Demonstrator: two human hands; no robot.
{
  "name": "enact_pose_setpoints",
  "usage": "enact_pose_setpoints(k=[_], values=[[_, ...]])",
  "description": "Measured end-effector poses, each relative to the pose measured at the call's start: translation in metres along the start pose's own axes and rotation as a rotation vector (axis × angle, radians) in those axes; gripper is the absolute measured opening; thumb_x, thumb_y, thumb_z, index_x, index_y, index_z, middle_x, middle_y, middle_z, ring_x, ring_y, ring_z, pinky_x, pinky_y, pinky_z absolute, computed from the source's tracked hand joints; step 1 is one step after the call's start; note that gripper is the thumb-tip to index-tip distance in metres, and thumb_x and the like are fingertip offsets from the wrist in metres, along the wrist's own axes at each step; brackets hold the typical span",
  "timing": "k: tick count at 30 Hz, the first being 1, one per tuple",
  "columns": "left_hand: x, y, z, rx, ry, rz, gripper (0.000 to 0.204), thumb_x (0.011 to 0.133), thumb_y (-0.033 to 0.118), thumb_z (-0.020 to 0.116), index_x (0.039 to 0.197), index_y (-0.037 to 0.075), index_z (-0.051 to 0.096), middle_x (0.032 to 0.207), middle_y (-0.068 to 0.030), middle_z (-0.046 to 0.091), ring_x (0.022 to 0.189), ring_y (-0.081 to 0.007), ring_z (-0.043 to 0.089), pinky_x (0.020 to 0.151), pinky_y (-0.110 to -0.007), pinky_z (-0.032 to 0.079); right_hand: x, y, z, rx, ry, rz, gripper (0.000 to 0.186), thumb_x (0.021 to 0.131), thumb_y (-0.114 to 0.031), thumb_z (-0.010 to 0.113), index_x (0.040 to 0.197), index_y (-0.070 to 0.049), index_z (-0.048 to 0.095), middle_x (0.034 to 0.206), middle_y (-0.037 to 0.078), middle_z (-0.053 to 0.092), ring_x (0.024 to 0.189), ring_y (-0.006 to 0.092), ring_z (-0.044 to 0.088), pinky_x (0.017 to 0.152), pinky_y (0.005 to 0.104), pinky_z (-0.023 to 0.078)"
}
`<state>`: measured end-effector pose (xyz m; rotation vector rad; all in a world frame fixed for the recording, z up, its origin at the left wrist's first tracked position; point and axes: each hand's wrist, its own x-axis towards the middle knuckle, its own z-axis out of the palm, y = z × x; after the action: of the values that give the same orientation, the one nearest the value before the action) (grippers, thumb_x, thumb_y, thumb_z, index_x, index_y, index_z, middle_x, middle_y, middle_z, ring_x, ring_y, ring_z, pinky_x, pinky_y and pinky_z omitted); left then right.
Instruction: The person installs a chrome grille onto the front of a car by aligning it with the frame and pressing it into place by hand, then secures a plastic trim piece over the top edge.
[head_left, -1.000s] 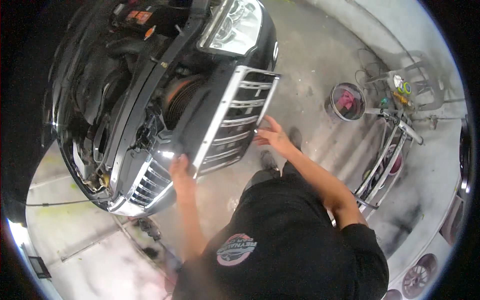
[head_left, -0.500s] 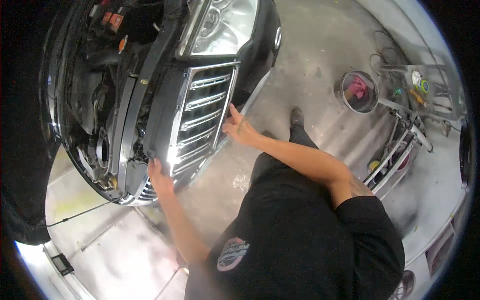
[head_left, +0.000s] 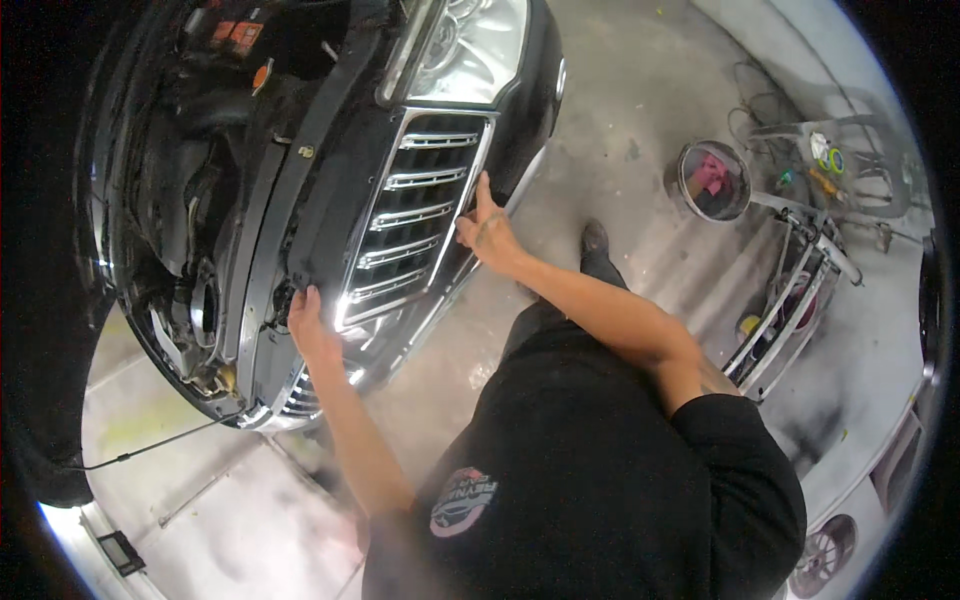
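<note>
A chrome-slatted grille (head_left: 416, 218) with a black top panel lies against the front of a black vehicle (head_left: 535, 90), just below the white headlight (head_left: 470, 50) in the picture, covering the opening. My left hand (head_left: 312, 330) grips the black panel near the grille's left end, fingertips over its edge. My right hand (head_left: 488, 232) holds the grille's outer chrome edge, index finger stretched along it and the other fingers bent. Another chrome slatted section (head_left: 300, 395) shows beyond my left hand.
The open engine bay (head_left: 190, 200) fills the upper left. A bucket with pink cloth (head_left: 715, 180), hoses, a chair with small items (head_left: 860, 170) and a metal stand (head_left: 780, 330) line the right. A wheel (head_left: 820, 555) sits lower right. My booted foot (head_left: 595, 240) is on the concrete floor.
The grille has swung from standing out in front of the vehicle to sitting against its front beside the headlight. Both my hands moved with it; my right hand moved left and up.
</note>
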<state>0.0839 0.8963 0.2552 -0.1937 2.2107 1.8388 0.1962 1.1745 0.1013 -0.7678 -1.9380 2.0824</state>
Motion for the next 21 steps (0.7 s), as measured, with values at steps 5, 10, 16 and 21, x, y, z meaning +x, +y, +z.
enact_pose_setpoints(k=[5,10,16,21], values=[[0.012,0.004,-0.003,0.231,0.085,0.128,0.036,0.093,0.011,0.068,0.122,-0.009,0.058,0.092,-0.0046,0.065,0.079,-0.0104,0.057,0.069,-0.025,0.048,0.009,-0.003,0.005,-0.081,0.053,-0.01,0.084,0.092,-0.001,0.053,0.156,0.005,-0.002,0.083,0.018,0.068,0.064,0.0213,0.069,0.06,0.033,0.057],[-0.003,0.029,0.015,0.422,0.061,0.217,0.06,0.085,0.008,0.074,0.136,-0.013,0.049,0.08,-0.0061,0.067,0.07,-0.0107,0.059,0.071,-0.024,0.048,0.021,0.023,0.015,-0.312,0.147,-0.026,0.086,0.091,-0.004,0.055,0.156,0.005,0.0,0.081,0.017,0.07,0.06,0.0216,0.068,0.057,0.0335,0.057],[-0.003,0.012,0.005,0.707,0.088,0.312,0.062,0.079,0.018,0.076,0.137,0.003,0.057,0.119,-0.0231,0.063,0.111,-0.0327,0.061,0.095,-0.042,0.047,0.022,0.019,0.018,-0.532,0.165,-0.131,0.086,0.09,-0.008,0.059,0.151,0.014,0.003,0.074,0.017,0.068,0.059,0.0233,0.068,0.057,0.0348,0.056],[-0.022,0.016,0.023,0.928,0.139,0.526,0.058,0.085,0.024,0.074,0.137,0.004,0.057,0.128,-0.0256,0.053,0.114,-0.0405,0.056,0.096,-0.045,0.047,0.026,0.022,0.011,-0.471,0.11,-0.103,0.087,0.09,-0.008,0.06,0.151,0.014,0.002,0.078,0.018,0.066,0.058,0.0227,0.067,0.054,0.0347,0.056]])
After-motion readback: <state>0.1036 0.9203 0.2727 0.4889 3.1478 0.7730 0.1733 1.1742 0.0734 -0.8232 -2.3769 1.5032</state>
